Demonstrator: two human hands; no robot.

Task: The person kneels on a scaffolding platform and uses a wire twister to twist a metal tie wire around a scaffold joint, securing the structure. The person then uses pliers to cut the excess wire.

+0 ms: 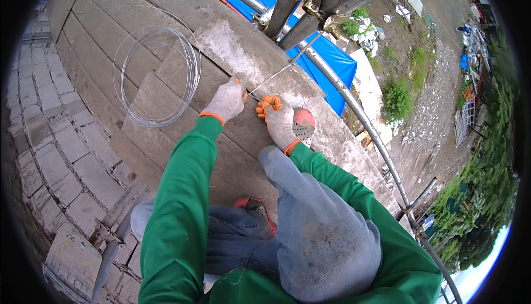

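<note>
Both my hands wear grey-white gloves with orange palms and fingers, and they are close together above the planks. A metal wire [276,74] slants down to them from the scaffold joint. My left hand [225,100] is closed on the wire near its lower end. My right hand [278,119] is curled closed around the same end, just beside the left; its fingertips hide the exact grip. Left of my hands, a loose coil of thin wire [194,77] lies on the planks.
I crouch on a platform of worn planks [99,38], a red shoe [304,122] beside my right hand. Scaffold pipes [359,108] with couplers [312,5] line the right side, above a blue tarp [332,72] and rubble-strewn ground. A block wall [61,132] stands left.
</note>
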